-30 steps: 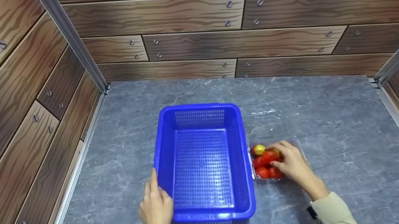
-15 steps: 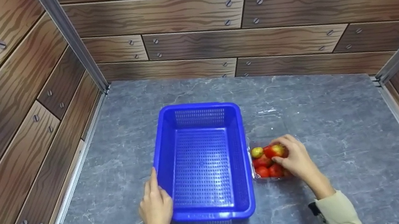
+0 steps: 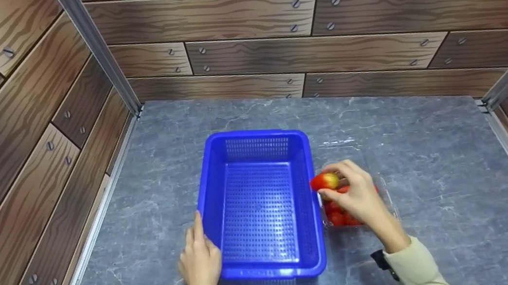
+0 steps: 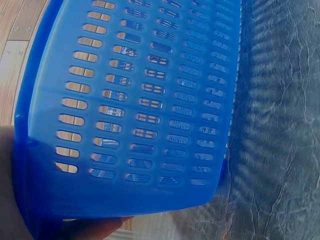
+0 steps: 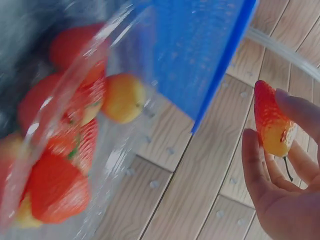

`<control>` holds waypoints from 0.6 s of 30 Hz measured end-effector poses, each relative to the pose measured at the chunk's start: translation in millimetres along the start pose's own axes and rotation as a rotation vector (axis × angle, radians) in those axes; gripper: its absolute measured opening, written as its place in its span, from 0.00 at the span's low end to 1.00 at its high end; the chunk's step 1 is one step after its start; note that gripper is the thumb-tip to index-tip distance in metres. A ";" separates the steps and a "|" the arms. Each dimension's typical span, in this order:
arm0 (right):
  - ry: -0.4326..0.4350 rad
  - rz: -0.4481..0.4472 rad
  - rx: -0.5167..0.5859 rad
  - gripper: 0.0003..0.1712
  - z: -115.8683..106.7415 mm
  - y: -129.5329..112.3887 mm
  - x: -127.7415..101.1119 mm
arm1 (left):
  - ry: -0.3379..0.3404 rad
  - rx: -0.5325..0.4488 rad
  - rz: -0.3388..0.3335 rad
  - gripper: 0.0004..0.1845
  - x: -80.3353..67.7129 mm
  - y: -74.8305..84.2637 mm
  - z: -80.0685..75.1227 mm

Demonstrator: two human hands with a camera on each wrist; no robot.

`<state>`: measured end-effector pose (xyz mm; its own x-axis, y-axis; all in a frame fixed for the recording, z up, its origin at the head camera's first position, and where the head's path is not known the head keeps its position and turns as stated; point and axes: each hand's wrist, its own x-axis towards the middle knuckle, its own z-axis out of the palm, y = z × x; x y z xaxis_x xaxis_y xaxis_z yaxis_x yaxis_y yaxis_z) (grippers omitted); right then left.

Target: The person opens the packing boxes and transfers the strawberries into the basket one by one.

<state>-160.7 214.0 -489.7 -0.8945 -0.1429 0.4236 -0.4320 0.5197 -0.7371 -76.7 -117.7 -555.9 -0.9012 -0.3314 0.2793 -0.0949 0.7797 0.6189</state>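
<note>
My right hand pinches a red strawberry between thumb and fingers; it has a yellow stem end and a thin dark stem. In the head view the strawberry is beside the right rim of a blue plastic basket, over the left side of a clear plastic box. Inside that box lie several red fruits and a small yellow one, partly hidden behind my hand in the head view. My left hand holds the basket's near left corner, its index finger along the rim. Perforated basket wall fills the left wrist view.
The box's transparent lid lies folded back behind it. Grey marbled table surface extends around the basket and box. Wood-patterned walls close off the back and both sides, with metal edging at the corners.
My right hand has lifted the strawberry out of the box and carried it left toward the basket's rim. The left hand and the basket stay put.
</note>
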 end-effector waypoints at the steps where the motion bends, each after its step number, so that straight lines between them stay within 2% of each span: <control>1: -0.005 -0.001 0.008 0.23 2.2 -2.5 1.9 | -0.003 0.002 -0.001 0.32 -0.2 0.2 0.3; 12: -0.071 -0.091 0.049 0.22 34.8 -36.8 47.5 | 0.006 0.001 -0.005 0.33 -0.5 -0.1 0.4; 18: -0.126 -0.084 0.065 0.20 61.2 -53.6 77.6 | 0.002 -0.015 -0.008 0.33 -0.2 1.9 2.5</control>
<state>-214.0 123.5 -449.6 -0.8607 -0.2898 0.4185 -0.5084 0.4469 -0.7361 -77.8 -114.9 -556.6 -0.8995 -0.3388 0.2759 -0.0959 0.7692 0.6318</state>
